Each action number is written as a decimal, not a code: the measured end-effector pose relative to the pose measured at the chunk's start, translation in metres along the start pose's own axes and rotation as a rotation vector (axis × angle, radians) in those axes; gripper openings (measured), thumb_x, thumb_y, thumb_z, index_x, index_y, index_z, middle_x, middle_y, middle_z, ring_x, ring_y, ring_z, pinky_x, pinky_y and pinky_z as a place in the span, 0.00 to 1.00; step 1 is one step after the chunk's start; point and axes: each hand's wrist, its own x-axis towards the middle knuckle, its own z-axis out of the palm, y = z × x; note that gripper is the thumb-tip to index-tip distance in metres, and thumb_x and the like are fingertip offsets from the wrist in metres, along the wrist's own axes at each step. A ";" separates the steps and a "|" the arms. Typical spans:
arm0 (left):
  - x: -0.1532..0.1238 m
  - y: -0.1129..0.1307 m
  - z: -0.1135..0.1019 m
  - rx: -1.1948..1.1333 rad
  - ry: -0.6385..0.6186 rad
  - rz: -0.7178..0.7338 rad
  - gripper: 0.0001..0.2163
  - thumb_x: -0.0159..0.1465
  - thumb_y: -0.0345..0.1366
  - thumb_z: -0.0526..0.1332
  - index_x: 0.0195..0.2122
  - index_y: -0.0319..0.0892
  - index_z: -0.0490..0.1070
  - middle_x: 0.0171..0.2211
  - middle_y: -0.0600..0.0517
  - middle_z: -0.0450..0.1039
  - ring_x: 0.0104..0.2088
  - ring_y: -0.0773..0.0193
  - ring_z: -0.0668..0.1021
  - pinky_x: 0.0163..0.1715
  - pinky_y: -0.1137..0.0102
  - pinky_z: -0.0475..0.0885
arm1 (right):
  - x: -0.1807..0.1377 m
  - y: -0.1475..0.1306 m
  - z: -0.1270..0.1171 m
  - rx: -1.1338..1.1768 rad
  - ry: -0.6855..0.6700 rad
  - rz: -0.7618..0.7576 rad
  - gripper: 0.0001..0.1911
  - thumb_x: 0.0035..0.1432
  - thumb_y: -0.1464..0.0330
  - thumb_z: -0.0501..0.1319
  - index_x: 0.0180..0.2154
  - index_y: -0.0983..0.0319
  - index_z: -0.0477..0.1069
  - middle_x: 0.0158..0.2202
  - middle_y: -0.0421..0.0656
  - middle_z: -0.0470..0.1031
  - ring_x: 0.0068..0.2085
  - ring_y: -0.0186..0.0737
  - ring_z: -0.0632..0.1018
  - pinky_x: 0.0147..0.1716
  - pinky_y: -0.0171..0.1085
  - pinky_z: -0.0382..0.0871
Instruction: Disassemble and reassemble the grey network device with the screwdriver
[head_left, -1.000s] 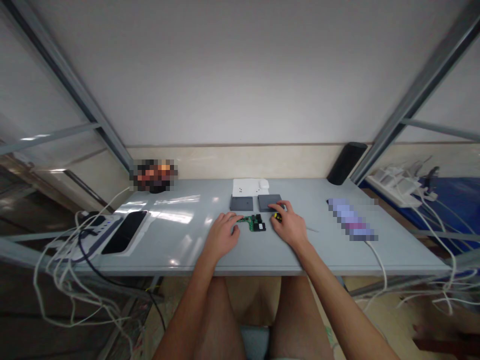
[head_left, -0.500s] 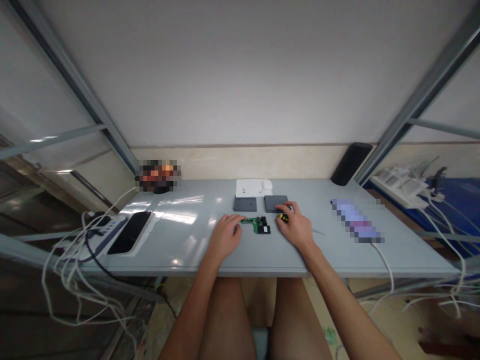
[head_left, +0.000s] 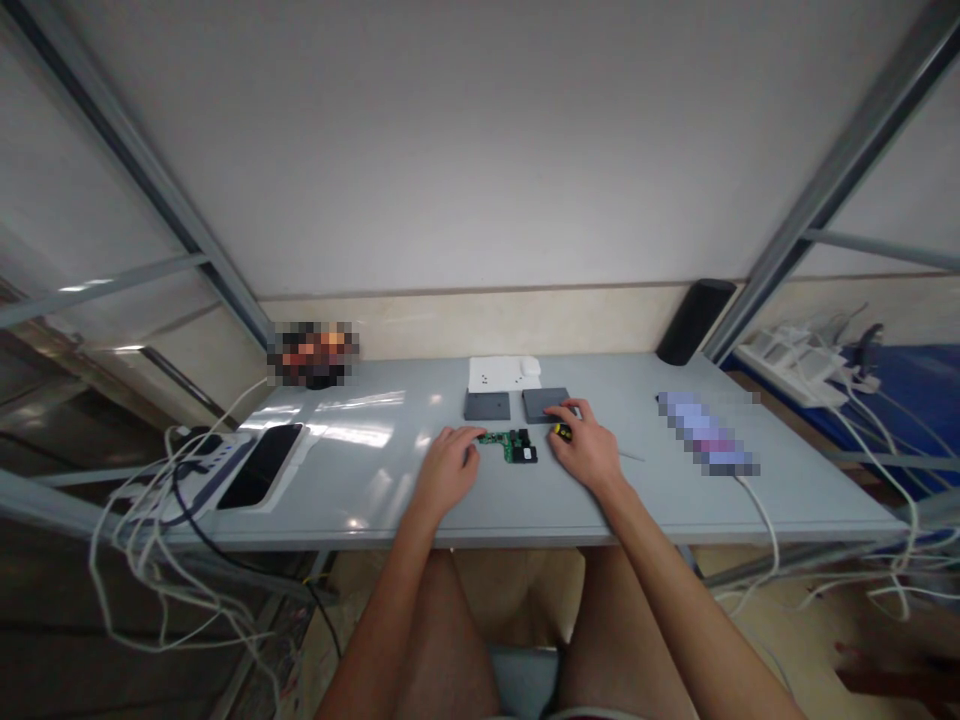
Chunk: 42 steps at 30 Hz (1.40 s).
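A green circuit board with black parts [head_left: 516, 448] lies flat on the table between my hands. My left hand [head_left: 448, 468] rests at its left end, the index fingertip touching or just beside the board, thumb apart from the finger. In my right hand [head_left: 589, 452] lies a screwdriver [head_left: 561, 432] with a yellow and black handle; its thin shaft sticks out to the right under the hand. The right index finger reaches to the near edge of a dark grey case half [head_left: 541, 402]. Left of it is a similar dark grey flat piece [head_left: 487, 405].
Behind them, a white sheet [head_left: 491, 370] carries several tiny dark screws and a small white case [head_left: 530, 367]. A phone [head_left: 261, 466] and power strip [head_left: 202, 475] with tangled cables are left. A black cylinder [head_left: 694, 320] and pixelated device [head_left: 709, 435] are right.
The whole view has shifted slightly, and my legs have moved apart. Both hands keep nearly the same place by the board and the grey case half.
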 end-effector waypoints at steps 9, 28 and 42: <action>0.001 0.001 -0.001 0.012 0.004 0.017 0.18 0.71 0.23 0.57 0.57 0.46 0.79 0.53 0.48 0.83 0.52 0.52 0.79 0.58 0.56 0.76 | -0.014 -0.018 -0.016 0.075 -0.217 -0.415 0.17 0.71 0.63 0.59 0.57 0.53 0.78 0.70 0.43 0.74 0.49 0.46 0.85 0.51 0.43 0.77; -0.001 -0.002 0.007 0.093 0.169 -0.099 0.23 0.71 0.26 0.56 0.66 0.44 0.69 0.56 0.42 0.76 0.59 0.47 0.76 0.64 0.49 0.73 | 0.007 -0.021 -0.014 0.206 0.049 -0.242 0.17 0.72 0.54 0.64 0.56 0.54 0.77 0.65 0.46 0.77 0.56 0.48 0.83 0.51 0.42 0.79; 0.087 -0.033 -0.004 0.120 -0.008 -0.459 0.10 0.78 0.42 0.56 0.50 0.45 0.74 0.46 0.46 0.83 0.49 0.54 0.84 0.49 0.64 0.75 | 0.065 -0.047 0.019 -0.006 -0.064 -0.295 0.17 0.71 0.56 0.65 0.57 0.52 0.80 0.68 0.44 0.75 0.49 0.48 0.85 0.49 0.45 0.77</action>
